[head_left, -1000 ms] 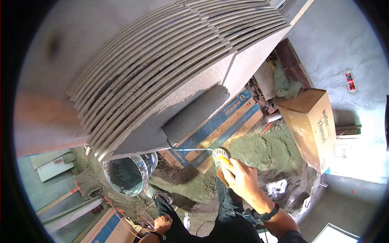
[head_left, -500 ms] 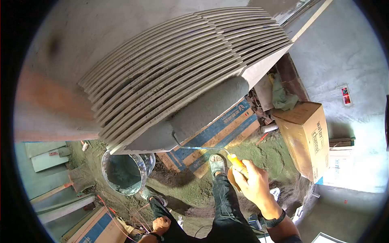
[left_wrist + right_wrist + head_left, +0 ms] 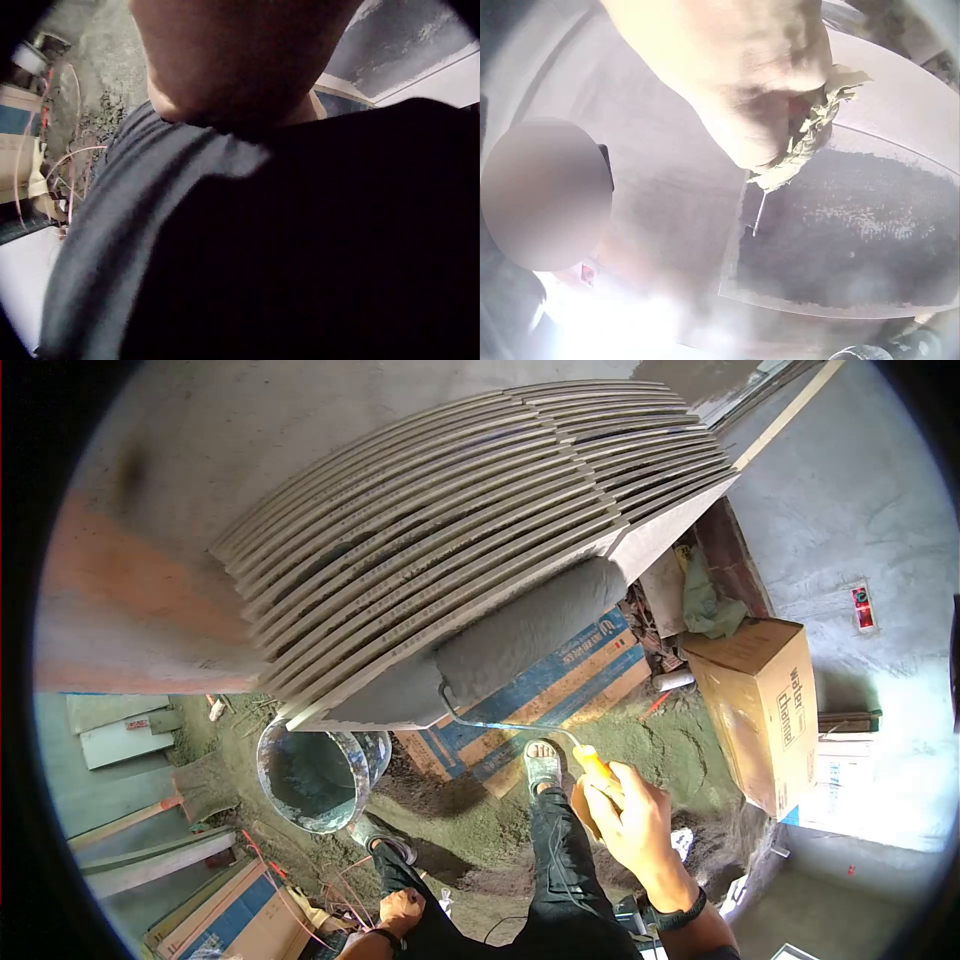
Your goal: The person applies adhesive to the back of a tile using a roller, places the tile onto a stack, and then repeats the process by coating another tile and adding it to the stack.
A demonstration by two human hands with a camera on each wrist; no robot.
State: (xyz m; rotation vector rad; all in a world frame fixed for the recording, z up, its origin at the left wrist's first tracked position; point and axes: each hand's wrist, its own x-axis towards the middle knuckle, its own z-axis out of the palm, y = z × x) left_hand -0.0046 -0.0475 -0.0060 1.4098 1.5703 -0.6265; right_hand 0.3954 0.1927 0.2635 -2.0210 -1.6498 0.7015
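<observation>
on the sandy, rubble-strewn floor (image 3: 640,745), grey ribbed tiles (image 3: 450,530) leaned against the plaster wall. the right hand (image 3: 628,818) gripped the orange-handled, mortar-caked roller (image 3: 530,630), which pressed the front tile. the left hand (image 3: 400,912) rested loosely curled on the knee.

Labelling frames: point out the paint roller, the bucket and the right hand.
paint roller (image 3: 530,628), head view, middle of the grey sleeve
bucket (image 3: 272,800), head view, left rim
right hand (image 3: 628,822), head view, back of hand

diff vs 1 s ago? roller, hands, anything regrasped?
The grey-coated paint roller has travelled up the front tile of the leaning grey tile stack, toward its upper right edge. The right hand kept gripping the orange handle; no regrasp. The left hand stayed by the knee, and the metal bucket stayed put.
</observation>
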